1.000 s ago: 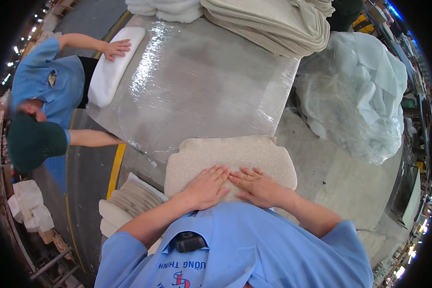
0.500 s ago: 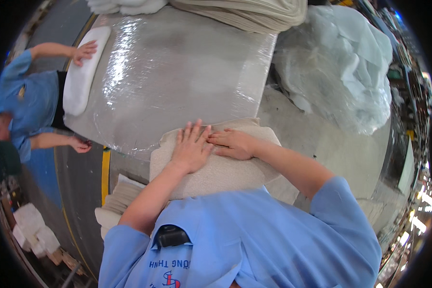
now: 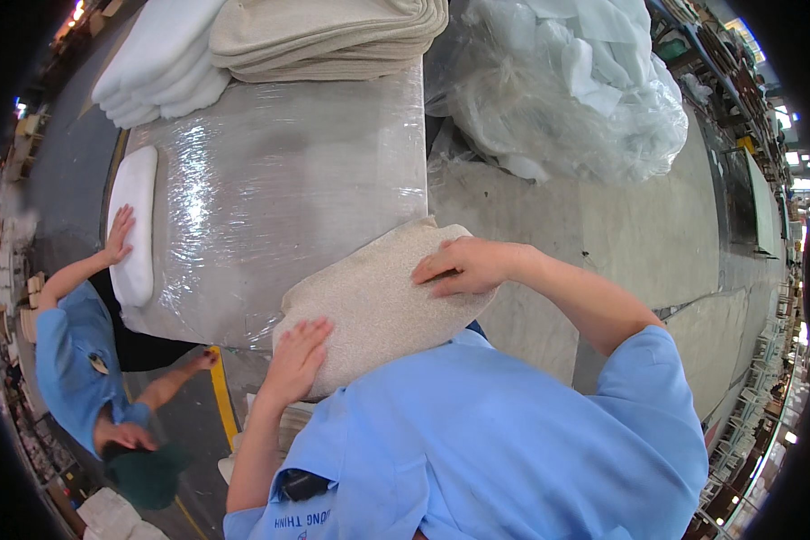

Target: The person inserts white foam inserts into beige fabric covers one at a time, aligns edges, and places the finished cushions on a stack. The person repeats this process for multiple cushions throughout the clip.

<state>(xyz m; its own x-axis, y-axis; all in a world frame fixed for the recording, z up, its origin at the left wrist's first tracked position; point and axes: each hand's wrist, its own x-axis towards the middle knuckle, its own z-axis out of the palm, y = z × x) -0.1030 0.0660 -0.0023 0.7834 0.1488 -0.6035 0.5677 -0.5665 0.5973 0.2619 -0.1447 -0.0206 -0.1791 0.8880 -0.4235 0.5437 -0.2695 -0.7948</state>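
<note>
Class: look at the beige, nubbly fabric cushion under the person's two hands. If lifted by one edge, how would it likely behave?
The beige nubbly fabric cushion probably sags rather than stays flat: its edges look soft and rounded. It seems light for its bulk, being puffy. Its rough weave likely resists slipping under the left hand and right hand.

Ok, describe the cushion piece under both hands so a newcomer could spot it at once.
Start at the big table wrapped in shiny clear film. At its near right corner lies a beige, grainy fabric cushion, with the left hand and right hand flat on it. Unlike the smooth white pad at the table's left edge, it is tan and coarse.
</note>
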